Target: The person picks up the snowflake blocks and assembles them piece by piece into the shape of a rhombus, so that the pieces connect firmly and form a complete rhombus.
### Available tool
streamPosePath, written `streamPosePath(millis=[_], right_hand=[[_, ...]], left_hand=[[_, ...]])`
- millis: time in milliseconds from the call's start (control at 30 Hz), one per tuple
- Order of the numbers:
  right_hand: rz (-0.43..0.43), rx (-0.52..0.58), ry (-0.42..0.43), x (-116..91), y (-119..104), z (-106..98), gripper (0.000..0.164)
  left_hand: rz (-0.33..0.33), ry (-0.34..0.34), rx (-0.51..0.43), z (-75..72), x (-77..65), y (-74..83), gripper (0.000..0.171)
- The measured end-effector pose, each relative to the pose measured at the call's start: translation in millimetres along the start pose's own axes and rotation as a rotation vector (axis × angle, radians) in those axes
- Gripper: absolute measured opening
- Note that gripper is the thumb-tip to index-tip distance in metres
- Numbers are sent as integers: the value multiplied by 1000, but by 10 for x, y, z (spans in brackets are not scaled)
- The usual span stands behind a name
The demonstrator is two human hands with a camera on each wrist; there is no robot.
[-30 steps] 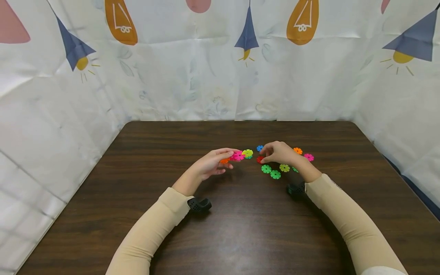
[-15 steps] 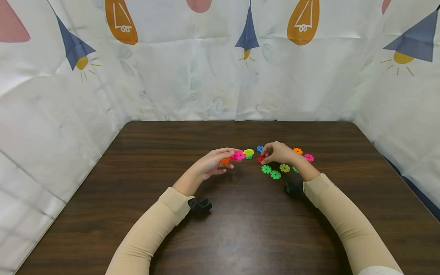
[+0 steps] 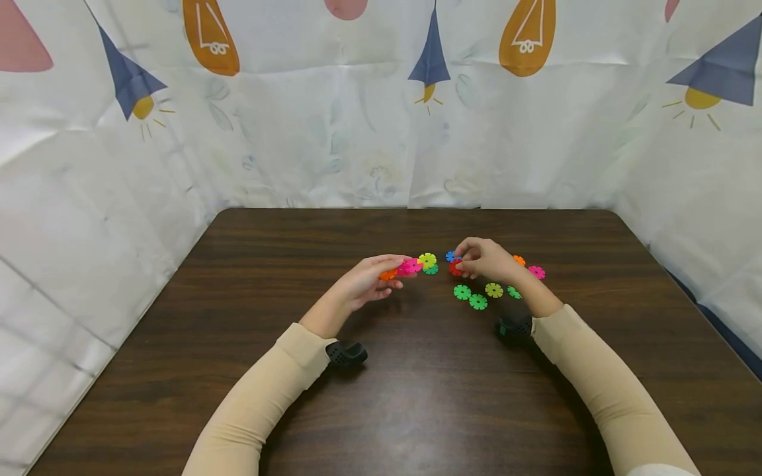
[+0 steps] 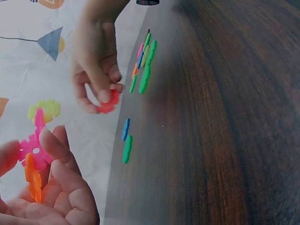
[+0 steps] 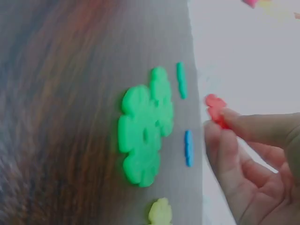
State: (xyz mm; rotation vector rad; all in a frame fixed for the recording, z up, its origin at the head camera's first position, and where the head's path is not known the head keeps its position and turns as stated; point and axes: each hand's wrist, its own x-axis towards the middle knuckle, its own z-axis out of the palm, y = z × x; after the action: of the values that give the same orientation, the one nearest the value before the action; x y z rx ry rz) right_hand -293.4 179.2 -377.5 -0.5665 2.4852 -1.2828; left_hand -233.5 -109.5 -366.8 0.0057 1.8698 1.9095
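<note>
My left hand (image 3: 369,281) holds a joined chain of snowflake discs by its pink discs (image 4: 35,151). An orange disc (image 4: 33,178) stands at the palm end, and a yellow disc (image 4: 44,109) at the far end. To its right, my right hand (image 3: 488,259) pinches a single red snowflake disc (image 5: 216,108) between thumb and fingertips, raised above the table. Near the red disc in the head view, a blue disc (image 3: 450,256) lies on the table. A green disc (image 3: 431,269) rests beneath the chain's yellow end.
Two green discs (image 3: 469,297), a yellow disc (image 3: 493,290) and another green disc (image 3: 514,292) lie in front of the right hand. An orange disc (image 3: 519,260) and a pink disc (image 3: 537,272) lie beyond the right wrist. The brown table (image 3: 286,238) meets a patterned curtain (image 3: 357,145).
My right hand has lifted the red disc off the table, away from the green discs. The left hand has shifted slightly left and up with its chain.
</note>
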Motion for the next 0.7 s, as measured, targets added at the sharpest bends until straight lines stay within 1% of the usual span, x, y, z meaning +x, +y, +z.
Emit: streamPosePath(millis=[133,300,500,633,700], right_hand=[[-38,125,37,-49,-46,-7,23],[-51,211,58,-107,-125,18,22],[-42,306,97,-160,-195,68,27],[-27,409,134,-184,-215,115,31],[-26,469,146,-189,-219,143,30]], left_hand=[[10,6,-9,5,14,-4,40],[11,11,-14,11,22,-6,40],[7,13,-16,18,28,-12,39],[1,13,-12,21,27,-11,40],[-1,13,-12,27,27,-9,40]])
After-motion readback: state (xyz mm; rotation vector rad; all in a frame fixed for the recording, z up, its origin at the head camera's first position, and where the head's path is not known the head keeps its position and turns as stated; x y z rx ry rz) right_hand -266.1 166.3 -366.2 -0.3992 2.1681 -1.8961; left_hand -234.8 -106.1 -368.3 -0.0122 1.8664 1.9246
